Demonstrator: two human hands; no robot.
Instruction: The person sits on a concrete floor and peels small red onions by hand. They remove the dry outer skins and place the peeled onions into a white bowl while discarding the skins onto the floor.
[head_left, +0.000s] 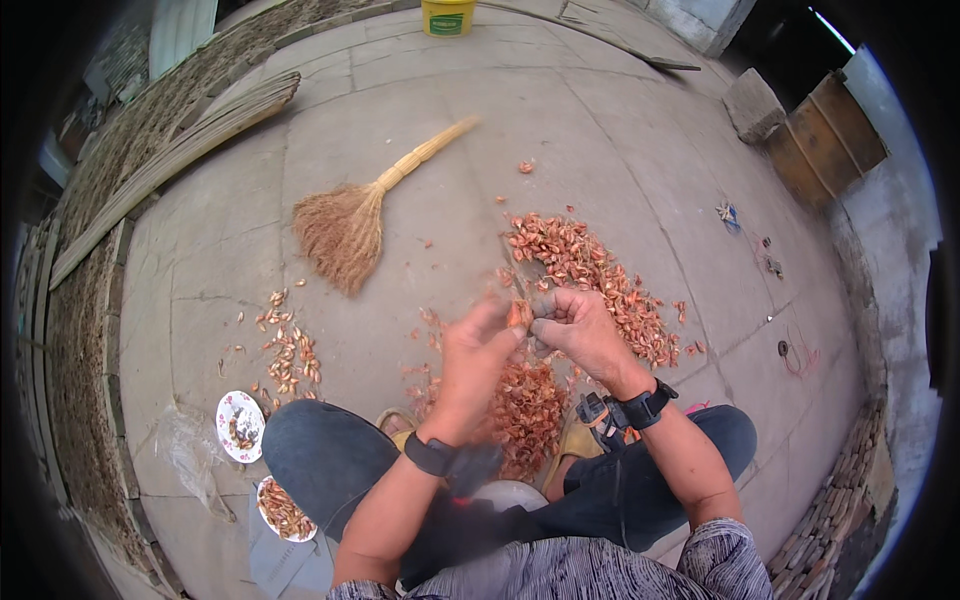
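Note:
Between the fingers of my left hand (484, 341) is a reddish-orange bulb (518, 313) with papery skin, probably a shallot. The fingertips of my right hand (574, 324) are pinched together at the bulb's right side; whether they grip it or a bit of its skin is hard to tell. Beyond and right of my hands spreads a curved heap of unpeeled bulbs (600, 277). Loose reddish skins (529, 412) are piled below my hands, between my feet. Peeled-looking bulbs (292, 356) lie scattered on the ground at the left.
A straw broom (352, 217) lies on the concrete. A flowered plate (240, 394), a plastic bag (187, 450) and a bowl of small bulbs (283, 512) are by my left knee. Farther off are a yellow bucket (448, 16), wooden poles (180, 165) and a stone block (753, 106).

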